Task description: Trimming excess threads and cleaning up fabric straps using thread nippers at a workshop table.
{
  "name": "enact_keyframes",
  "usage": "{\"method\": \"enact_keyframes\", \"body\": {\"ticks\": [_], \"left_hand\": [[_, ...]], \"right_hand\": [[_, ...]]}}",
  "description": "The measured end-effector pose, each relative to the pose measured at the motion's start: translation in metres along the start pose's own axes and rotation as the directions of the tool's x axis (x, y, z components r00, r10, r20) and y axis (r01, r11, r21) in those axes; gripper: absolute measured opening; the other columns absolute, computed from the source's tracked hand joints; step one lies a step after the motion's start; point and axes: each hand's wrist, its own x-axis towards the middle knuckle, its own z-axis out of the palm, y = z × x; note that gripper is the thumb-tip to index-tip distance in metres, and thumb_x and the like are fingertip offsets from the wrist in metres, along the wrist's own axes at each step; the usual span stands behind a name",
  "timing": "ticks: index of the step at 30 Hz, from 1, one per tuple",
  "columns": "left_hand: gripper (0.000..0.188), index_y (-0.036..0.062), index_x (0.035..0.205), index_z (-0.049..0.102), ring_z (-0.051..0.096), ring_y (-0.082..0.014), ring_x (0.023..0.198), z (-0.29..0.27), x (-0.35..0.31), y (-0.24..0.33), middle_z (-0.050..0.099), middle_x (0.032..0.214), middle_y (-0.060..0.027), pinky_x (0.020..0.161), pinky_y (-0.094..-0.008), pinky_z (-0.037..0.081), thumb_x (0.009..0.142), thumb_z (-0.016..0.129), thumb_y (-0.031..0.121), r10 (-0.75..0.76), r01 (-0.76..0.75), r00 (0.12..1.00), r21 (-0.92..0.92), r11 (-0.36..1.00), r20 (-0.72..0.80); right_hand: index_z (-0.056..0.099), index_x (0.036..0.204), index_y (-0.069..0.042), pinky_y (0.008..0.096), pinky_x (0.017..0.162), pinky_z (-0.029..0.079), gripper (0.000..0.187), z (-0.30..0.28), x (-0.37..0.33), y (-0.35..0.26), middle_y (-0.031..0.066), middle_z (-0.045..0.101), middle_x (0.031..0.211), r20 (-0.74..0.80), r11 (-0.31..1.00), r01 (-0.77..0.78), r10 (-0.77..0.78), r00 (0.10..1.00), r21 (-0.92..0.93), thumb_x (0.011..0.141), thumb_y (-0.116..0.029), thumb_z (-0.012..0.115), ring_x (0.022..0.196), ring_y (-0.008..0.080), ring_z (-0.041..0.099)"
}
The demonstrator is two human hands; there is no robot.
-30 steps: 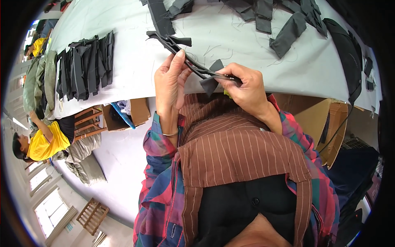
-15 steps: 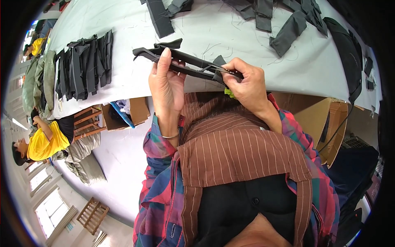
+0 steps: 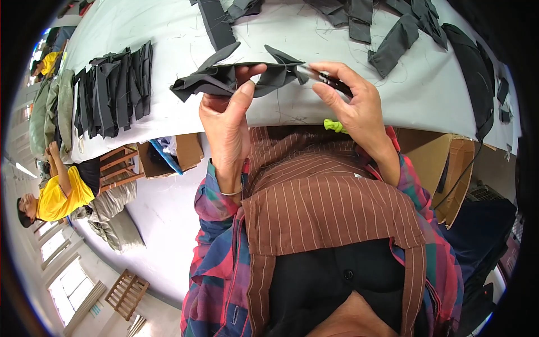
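Observation:
My left hand (image 3: 227,121) pinches a dark grey fabric piece (image 3: 224,76) between thumb and fingers, holding it above the near edge of the white table (image 3: 168,45). My right hand (image 3: 353,104) grips the right end of the same piece along with a small dark tool (image 3: 328,80) that looks like snips. The fabric stretches flat between both hands, with its left end folded and drooping.
A row of folded dark fabric pieces (image 3: 115,92) lies at the left of the table. More loose dark pieces (image 3: 393,33) are scattered at the far right. Cardboard boxes (image 3: 171,154) stand below the table's edge. A person in a yellow shirt (image 3: 56,196) sits at the far left.
The fabric piece has swung from a thin slanted strip to a wider, level spread. My left hand has shifted along it and the right hand has lifted slightly.

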Motion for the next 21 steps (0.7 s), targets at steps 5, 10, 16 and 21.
{"method": "enact_keyframes", "body": {"ticks": [5,10,16,21], "left_hand": [[0.029,-0.0006,0.11,0.061,0.062,-0.0199,0.102,0.002,-0.001,-0.001,0.067,0.102,-0.012,0.091,-0.0297,0.043,0.081,0.065,-0.002,0.028,-0.028,1.0,0.025,0.999,0.008],[0.034,-0.0023,0.114,0.058,0.062,-0.0173,0.101,0.008,-0.005,-0.001,0.067,0.106,-0.0148,0.093,-0.0299,0.044,0.081,0.066,-0.004,0.039,-0.043,0.998,0.103,0.994,0.044],[0.04,-0.0038,0.118,0.055,0.061,-0.0174,0.102,0.008,-0.007,-0.004,0.066,0.107,-0.015,0.095,-0.0314,0.044,0.079,0.066,-0.007,0.081,-0.092,0.994,0.183,0.979,0.07],[0.041,-0.0039,0.119,0.054,0.06,-0.0172,0.102,0.008,-0.007,-0.005,0.066,0.108,-0.0147,0.096,-0.0308,0.043,0.08,0.066,-0.006,0.082,-0.093,0.995,0.203,0.975,0.062]], "right_hand": [[0.07,0.095,-0.009,0.0274,0.059,0.046,0.018,0.001,-0.001,-0.001,0.0048,0.068,0.082,-0.01,0.989,0.125,-0.126,0.992,-0.084,0.083,-0.022,0.069,0.063,0.0168,0.061],[0.069,0.088,-0.011,0.0311,0.055,0.043,0.014,0.006,0.002,-0.003,0.0027,0.066,0.073,-0.038,0.949,0.175,-0.192,0.981,-0.263,0.082,-0.023,0.069,0.06,0.0207,0.059],[0.068,0.082,-0.011,0.0342,0.057,0.042,0.013,0.005,0.003,-0.009,0.0019,0.064,0.069,-0.019,0.899,0.246,-0.272,0.962,-0.361,0.08,-0.024,0.069,0.06,0.0219,0.059],[0.068,0.081,-0.011,0.0341,0.057,0.042,0.014,0.006,0.001,-0.009,0.0019,0.064,0.07,0.01,0.891,0.263,-0.279,0.96,-0.369,0.08,-0.025,0.069,0.061,0.0221,0.06]]}}
